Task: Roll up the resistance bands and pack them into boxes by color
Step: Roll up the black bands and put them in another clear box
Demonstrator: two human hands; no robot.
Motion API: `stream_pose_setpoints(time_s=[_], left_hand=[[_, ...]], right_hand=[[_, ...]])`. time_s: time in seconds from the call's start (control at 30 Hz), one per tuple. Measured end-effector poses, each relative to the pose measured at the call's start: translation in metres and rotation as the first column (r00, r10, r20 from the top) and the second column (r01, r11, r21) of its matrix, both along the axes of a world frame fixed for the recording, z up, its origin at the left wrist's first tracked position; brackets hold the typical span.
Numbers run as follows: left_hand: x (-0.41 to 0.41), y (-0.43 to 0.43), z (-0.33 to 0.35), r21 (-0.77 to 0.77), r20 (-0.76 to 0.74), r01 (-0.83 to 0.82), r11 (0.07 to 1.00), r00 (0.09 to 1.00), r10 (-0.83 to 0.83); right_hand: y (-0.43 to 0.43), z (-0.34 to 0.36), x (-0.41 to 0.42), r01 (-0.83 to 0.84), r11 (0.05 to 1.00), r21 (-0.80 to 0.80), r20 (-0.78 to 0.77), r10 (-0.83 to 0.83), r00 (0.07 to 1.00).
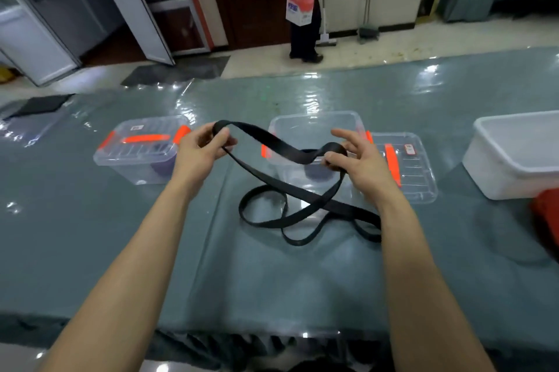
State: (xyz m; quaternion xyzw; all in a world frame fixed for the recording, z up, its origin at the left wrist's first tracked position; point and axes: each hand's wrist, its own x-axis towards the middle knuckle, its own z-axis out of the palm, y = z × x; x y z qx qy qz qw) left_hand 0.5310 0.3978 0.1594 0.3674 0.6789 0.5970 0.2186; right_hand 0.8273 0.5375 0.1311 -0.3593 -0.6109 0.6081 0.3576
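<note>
I hold the black resistance band [298,156] up in both hands. My left hand [202,150] pinches one folded end. My right hand [363,159] holds it with the thumb and one curled finger, and the other fingers stick out. The held part runs side to side between my hands. The rest hangs down and lies in messy loops on the surface [106,235], more under my right arm. The open clear box [314,115] sits just behind, nearer my right hand.

closed box [136,156] left | open box [348,122] centre, band [272,143] before it | lid [417,172] right | tub [499,165] far right
</note>
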Motion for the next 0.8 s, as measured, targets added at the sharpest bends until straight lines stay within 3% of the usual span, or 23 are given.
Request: stream_pose_setpoints(time_s=[0.23,0.3,0.43,0.53,0.57,0.7,0.8], left_hand=[[0.007,0.041,0.158,0.37,-0.136,0.103,0.923,0.989,-0.056],[0.008,0.048,0.206,0.393,-0.221,0.14,0.909,0.974,-0.054],[0.014,0.055,0.263,0.27,-0.414,0.196,0.943,0.908,-0.07],[0.019,0.057,0.288,0.383,-0.349,0.212,0.899,0.934,-0.072],[0.02,0.057,0.296,0.427,-0.311,0.213,0.879,0.947,-0.079],[0.023,0.05,0.318,0.451,-0.28,0.207,0.868,0.956,-0.082],[0.024,0.042,0.318,0.412,-0.332,0.335,0.847,0.921,-0.203]], right_hand=[[0.019,0.111,-0.002,0.116,0.955,0.274,-0.077,-0.099,0.992],[0.033,0.151,-0.01,0.161,0.911,0.38,-0.042,-0.157,0.987],[0.052,0.222,-0.03,0.173,0.811,0.559,0.182,-0.323,0.929],[0.06,0.249,-0.042,0.268,0.78,0.565,0.029,-0.343,0.939],[0.064,0.256,-0.046,0.258,0.796,0.548,0.027,-0.325,0.945],[0.073,0.271,-0.055,-0.01,0.865,0.501,0.288,-0.156,0.945],[0.06,0.269,-0.058,-0.014,0.799,0.601,0.244,-0.166,0.956]])
